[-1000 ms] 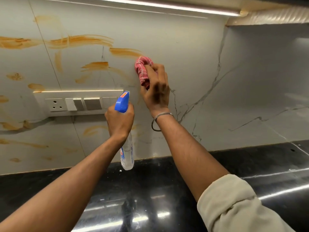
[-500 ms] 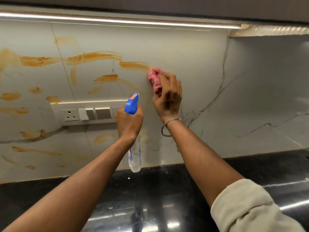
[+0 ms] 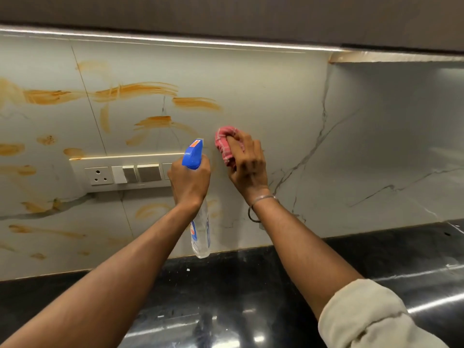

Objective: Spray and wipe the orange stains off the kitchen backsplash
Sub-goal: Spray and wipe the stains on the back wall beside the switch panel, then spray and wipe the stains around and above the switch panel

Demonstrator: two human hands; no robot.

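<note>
Orange stains (image 3: 136, 91) streak the pale marble backsplash (image 3: 263, 96), mostly on its left half, above and below the switch panel. My left hand (image 3: 189, 180) grips a clear spray bottle (image 3: 200, 232) with a blue trigger head (image 3: 192, 154), its nozzle towards the wall. My right hand (image 3: 247, 169) holds a bunched pink cloth (image 3: 224, 140) and presses it against the backsplash just right of the bottle, below the rightmost stain (image 3: 195, 103).
A white switch panel (image 3: 125, 173) with a socket is set into the wall at left. A glossy black countertop (image 3: 251, 297) runs below. A dark cabinet (image 3: 226, 13) with a light strip overhangs the wall. The right part of the backsplash shows only grey veins.
My right hand and the cloth have slid down the wall, away from the rightmost stain. My view has tilted up and shifted left, showing more of the cabinet. The bottle stays in my left hand.
</note>
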